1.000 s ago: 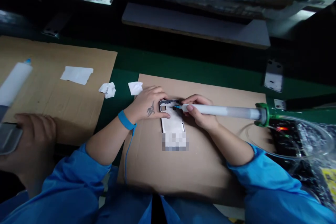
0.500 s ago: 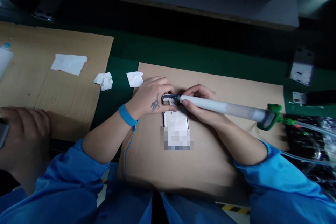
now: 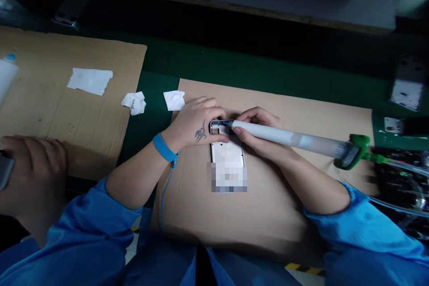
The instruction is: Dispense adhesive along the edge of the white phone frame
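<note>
A white phone frame (image 3: 228, 154) lies on the brown cardboard sheet (image 3: 201, 214), its lower end blurred by pixelation. My left hand (image 3: 197, 123), with a blue band at the wrist, grips the frame's upper left part, thumb across its face. A long white dispensing syringe (image 3: 284, 136) slants from the right, and my right hand (image 3: 258, 132) is closed around its front end. The syringe's blue needle tip (image 3: 227, 123) is at the frame's top edge; whether it touches cannot be made out. A green cap (image 3: 357, 149) with a clear hose closes the syringe's rear.
Crumpled paper (image 3: 134, 103) and a folded white piece (image 3: 174, 100) lie left of my hands. Another person's hand (image 3: 33, 174) is at the far left, by a second cardboard sheet (image 3: 83, 143). More phone frames (image 3: 407, 82) lie right; a shelf board (image 3: 268, 4) spans the back.
The whole view has shifted slightly, so most things appear a little further right. Both hands keep their hold, and the needle tip stays at the frame's top edge.
</note>
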`<action>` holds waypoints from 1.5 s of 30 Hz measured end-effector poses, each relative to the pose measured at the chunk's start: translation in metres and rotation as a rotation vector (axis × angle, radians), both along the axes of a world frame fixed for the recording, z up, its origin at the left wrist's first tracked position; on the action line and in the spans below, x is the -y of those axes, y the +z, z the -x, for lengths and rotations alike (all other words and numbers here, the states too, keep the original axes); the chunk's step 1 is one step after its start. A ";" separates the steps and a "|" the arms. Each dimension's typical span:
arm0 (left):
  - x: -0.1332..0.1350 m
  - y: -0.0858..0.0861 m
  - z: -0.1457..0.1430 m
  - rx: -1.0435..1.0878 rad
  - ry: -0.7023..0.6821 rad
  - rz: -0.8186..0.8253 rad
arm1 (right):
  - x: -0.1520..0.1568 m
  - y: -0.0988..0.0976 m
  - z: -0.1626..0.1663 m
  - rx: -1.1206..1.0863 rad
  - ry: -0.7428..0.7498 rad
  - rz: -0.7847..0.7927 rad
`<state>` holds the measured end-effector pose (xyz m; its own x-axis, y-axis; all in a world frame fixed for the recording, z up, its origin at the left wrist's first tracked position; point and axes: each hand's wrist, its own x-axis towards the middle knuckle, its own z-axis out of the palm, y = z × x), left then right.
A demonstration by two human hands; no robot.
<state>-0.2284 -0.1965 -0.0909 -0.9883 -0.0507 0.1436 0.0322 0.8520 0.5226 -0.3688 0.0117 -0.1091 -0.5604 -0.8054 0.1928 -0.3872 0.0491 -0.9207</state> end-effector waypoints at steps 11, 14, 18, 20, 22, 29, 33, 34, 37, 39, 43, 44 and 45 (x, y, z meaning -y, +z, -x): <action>0.000 -0.002 0.000 -0.013 0.003 0.008 | -0.001 -0.005 0.002 0.033 0.000 -0.020; 0.000 -0.002 -0.001 -0.026 -0.006 0.001 | 0.000 -0.005 0.003 0.039 0.000 -0.015; 0.000 -0.003 0.000 -0.030 -0.013 -0.008 | -0.001 -0.004 0.003 0.046 0.010 0.000; 0.000 -0.003 0.000 -0.032 -0.012 -0.011 | -0.001 -0.003 0.004 0.046 0.012 -0.009; 0.000 -0.003 0.000 -0.029 -0.011 -0.011 | -0.001 -0.002 0.004 0.042 0.014 -0.020; 0.001 -0.003 0.001 -0.018 -0.004 0.006 | -0.001 0.003 0.004 0.037 0.017 -0.044; 0.000 -0.003 0.001 -0.027 -0.008 0.007 | -0.001 0.005 0.003 0.071 0.002 -0.068; 0.000 -0.003 0.001 -0.027 -0.007 0.007 | -0.001 0.006 0.003 0.076 -0.004 -0.073; 0.000 -0.002 0.001 -0.022 -0.007 0.006 | -0.001 0.006 0.003 0.080 -0.018 -0.082; 0.000 -0.003 0.000 -0.026 -0.009 0.001 | -0.001 0.006 0.003 0.078 -0.023 -0.084; 0.000 -0.003 0.000 -0.042 -0.004 0.003 | -0.001 0.006 0.003 0.074 -0.034 -0.089; 0.000 -0.003 -0.001 -0.041 -0.002 0.006 | -0.001 0.006 0.003 0.072 -0.039 -0.093; 0.000 -0.003 0.000 -0.039 0.000 0.007 | -0.001 0.006 0.003 0.070 -0.042 -0.097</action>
